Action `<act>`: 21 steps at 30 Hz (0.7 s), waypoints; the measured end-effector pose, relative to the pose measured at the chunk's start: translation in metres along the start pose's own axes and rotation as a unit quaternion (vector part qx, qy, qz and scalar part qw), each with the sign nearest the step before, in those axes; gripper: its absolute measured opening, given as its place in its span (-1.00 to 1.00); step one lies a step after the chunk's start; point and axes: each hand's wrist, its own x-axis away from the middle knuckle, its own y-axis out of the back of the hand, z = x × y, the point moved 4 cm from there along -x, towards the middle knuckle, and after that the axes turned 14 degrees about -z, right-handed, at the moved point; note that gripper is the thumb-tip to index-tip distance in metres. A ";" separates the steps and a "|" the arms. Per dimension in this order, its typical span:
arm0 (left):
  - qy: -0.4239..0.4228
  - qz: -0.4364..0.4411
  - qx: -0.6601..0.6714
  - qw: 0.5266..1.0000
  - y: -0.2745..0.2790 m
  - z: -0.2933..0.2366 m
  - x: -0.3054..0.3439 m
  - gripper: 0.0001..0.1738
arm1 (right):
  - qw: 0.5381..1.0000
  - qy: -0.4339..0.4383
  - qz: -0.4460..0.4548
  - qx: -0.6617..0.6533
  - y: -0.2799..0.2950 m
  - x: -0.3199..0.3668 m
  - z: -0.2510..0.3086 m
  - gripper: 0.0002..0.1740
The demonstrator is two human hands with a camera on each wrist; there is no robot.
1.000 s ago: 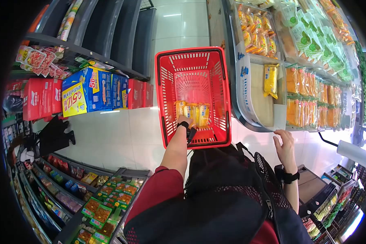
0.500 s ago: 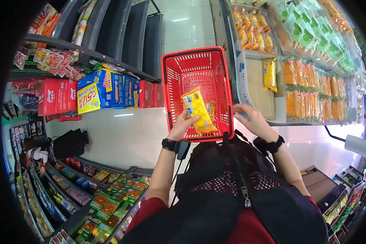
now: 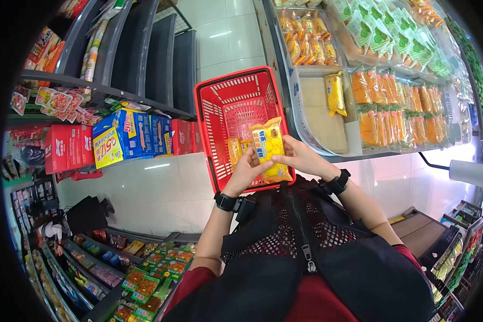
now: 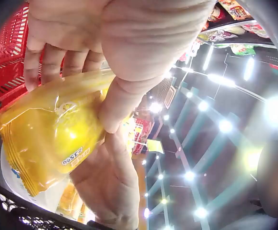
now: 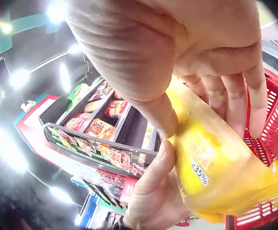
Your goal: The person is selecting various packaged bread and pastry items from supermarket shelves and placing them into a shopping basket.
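Observation:
A yellow plastic-wrapped snack pack with blue and white lettering is held up over the red shopping basket. My left hand grips its left side, thumb across the front. From the right, my right hand holds the other side, its thumb also on the front. In the left wrist view the wrapper shows a crimped end seam and "≥35%" print, and both thumbs meet on it. More yellow packs lie in the basket below, partly hidden by the held one.
To the right, a display counter carries a single yellow pack, bagged orange-brown breads and green-and-white bags. Blue and yellow boxes and red cartons stand at left. Green-labelled packs fill a lower-left shelf.
My left hand has lifted a yellow pack up out of the basket. My right hand has come in from the right and taken hold of the pack too.

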 end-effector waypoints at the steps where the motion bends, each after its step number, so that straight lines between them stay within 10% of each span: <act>1: 0.000 0.005 0.000 1.000 -0.001 0.000 -0.001 -0.42 | 0.999 0.028 -0.028 -0.015 0.001 -0.001 -0.003 -0.51; 13: -0.060 -0.056 -0.021 0.996 0.022 0.016 -0.022 -0.30 | 0.962 0.071 -0.264 -0.019 0.116 -0.008 0.021 -0.60; 21: -0.033 -0.160 -0.042 0.986 0.084 0.045 0.012 -0.28 | 0.837 -0.008 -0.431 0.338 0.200 -0.092 -0.041 -0.31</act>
